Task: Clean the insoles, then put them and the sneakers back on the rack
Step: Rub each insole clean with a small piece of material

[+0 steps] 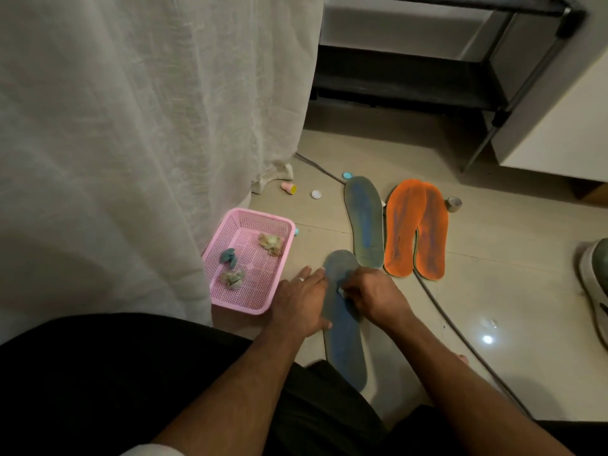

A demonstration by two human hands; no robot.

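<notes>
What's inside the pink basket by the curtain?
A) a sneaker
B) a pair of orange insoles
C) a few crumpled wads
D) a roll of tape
C: the pink basket holds three crumpled wads, while the orange insoles, the tape roll and the sneaker all sit on the floor outside it.

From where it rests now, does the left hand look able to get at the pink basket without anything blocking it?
Probably yes. The left hand lies flat on the grey-blue insole, right beside the pink basket. Only bare floor shows between them, and the basket's top is open.
</notes>
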